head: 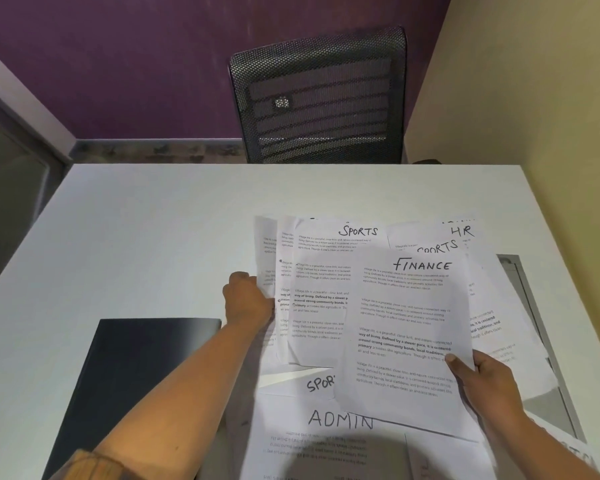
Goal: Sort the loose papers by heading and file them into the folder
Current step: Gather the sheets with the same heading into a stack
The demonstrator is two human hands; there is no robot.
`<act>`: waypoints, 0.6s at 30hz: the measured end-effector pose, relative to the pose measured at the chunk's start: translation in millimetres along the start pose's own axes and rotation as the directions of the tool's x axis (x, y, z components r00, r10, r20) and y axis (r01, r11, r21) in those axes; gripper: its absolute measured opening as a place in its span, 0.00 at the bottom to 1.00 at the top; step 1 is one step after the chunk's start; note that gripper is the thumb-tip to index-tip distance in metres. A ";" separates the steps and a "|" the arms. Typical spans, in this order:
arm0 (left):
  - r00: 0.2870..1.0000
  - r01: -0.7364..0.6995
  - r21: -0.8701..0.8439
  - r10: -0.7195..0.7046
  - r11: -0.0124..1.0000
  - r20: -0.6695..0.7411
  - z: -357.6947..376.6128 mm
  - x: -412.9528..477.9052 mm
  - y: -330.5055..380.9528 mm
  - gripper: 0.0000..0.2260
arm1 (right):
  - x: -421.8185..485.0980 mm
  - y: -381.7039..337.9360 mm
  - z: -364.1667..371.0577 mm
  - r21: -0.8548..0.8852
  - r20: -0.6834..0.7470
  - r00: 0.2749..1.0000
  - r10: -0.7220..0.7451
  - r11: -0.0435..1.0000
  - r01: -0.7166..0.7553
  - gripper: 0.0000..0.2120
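On the table (pixel 153 220), the folder (pixel 125 375) lies at the near edge left of the spread papers (pixel 326 271), the FINANCE sheet (pixel 406 327) overlaps them, and a chair (pixel 319 95) stands behind the far edge.

My left hand (pixel 248 297) grips the left edge of several sheets, the front one headed SPORTS (pixel 321 282). My right hand (pixel 482 377) pinches the FINANCE sheet (pixel 406 327) at its lower right side. The dark folder (pixel 132 372) lies closed on the white table (pixel 153 230), just left of the papers
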State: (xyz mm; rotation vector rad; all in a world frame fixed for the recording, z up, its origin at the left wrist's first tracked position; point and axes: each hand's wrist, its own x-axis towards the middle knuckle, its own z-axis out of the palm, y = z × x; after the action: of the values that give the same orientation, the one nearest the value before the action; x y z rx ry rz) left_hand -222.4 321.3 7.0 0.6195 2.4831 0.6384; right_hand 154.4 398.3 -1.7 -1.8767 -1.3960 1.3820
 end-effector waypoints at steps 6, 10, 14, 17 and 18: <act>0.977 0.138 -0.213 -0.098 0.967 0.188 -6.1 -1.6 14.3 0.06 | 0.7 0.4 1.3 -0.055 -0.013 1.000 0.012 0.998 -0.013 0.08; 0.990 0.076 -0.407 -0.022 0.910 0.137 -19.9 -1.6 13.1 0.06 | -0.9 -1.4 1.2 -0.069 -0.008 1.000 0.011 0.998 -0.012 0.07; 0.998 0.063 -0.497 -0.058 0.865 0.025 -38.3 0.3 12.0 0.19 | -2.1 -2.8 1.0 -0.072 -0.012 1.000 0.016 0.997 -0.017 0.08; 0.998 -0.018 -0.404 -0.011 0.915 -0.069 -53.3 -3.7 6.2 0.12 | -4.5 -4.2 1.5 -0.059 -0.020 0.999 0.026 0.998 -0.027 0.06; 0.994 -0.039 -0.369 -0.002 0.929 -0.110 -58.9 -5.0 4.6 0.10 | -5.1 -4.5 2.3 -0.050 -0.019 0.999 0.025 0.998 -0.026 0.06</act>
State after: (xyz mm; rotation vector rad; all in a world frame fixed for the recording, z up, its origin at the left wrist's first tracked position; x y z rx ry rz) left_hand -250.2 303.8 56.3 0.4711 2.3621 1.1420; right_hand 150.3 395.1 3.3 -1.9414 -1.4149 1.3496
